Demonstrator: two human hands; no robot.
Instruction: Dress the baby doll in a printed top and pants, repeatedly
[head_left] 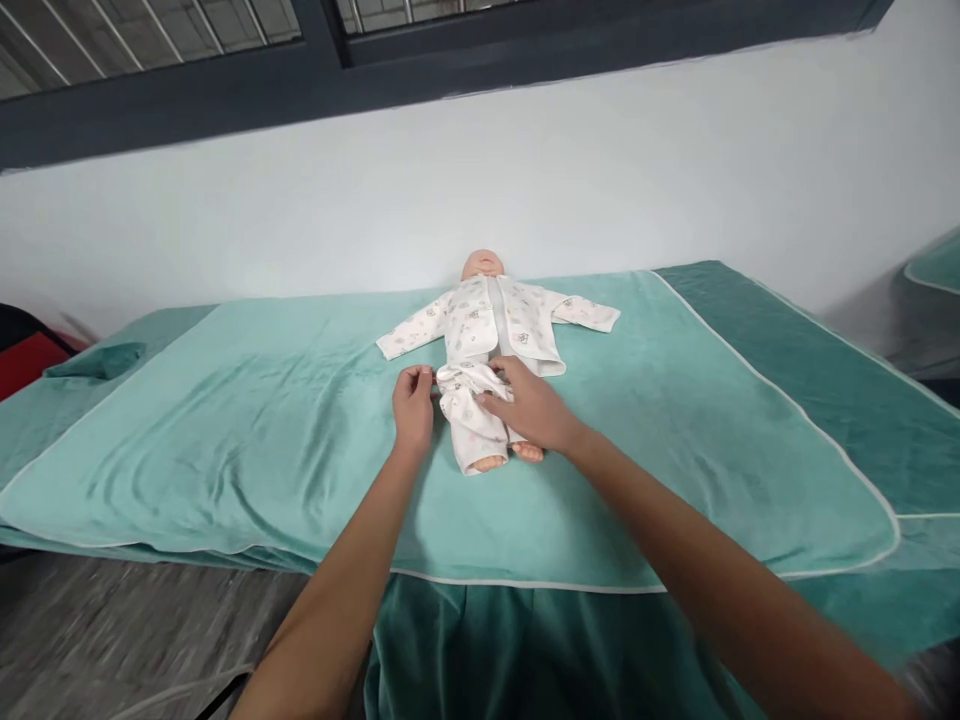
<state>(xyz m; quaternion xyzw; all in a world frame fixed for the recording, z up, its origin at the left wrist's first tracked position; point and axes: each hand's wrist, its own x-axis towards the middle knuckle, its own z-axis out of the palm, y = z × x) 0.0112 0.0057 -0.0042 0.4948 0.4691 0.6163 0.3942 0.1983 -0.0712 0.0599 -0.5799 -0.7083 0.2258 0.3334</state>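
Observation:
A baby doll [482,264] lies on its back on a light green blanket [300,400], head toward the wall. It wears a white patterned jacket [471,318], open down the front, with both sleeves spread out. White patterned pants [480,430] cover its legs, and the feet [527,452] show at the hems. My left hand [414,405] pinches the edge of the pants' waistband at the doll's side. Across the waist, my right hand [529,400] grips the pants' fabric between thumb and fingers.
The blanket lies over a darker green bed cover [847,400]. Behind the bed stands a white wall [300,220] below a dark window frame [375,80]. A red and black item [30,362] is at the far left. Grey floor [135,620] shows at lower left.

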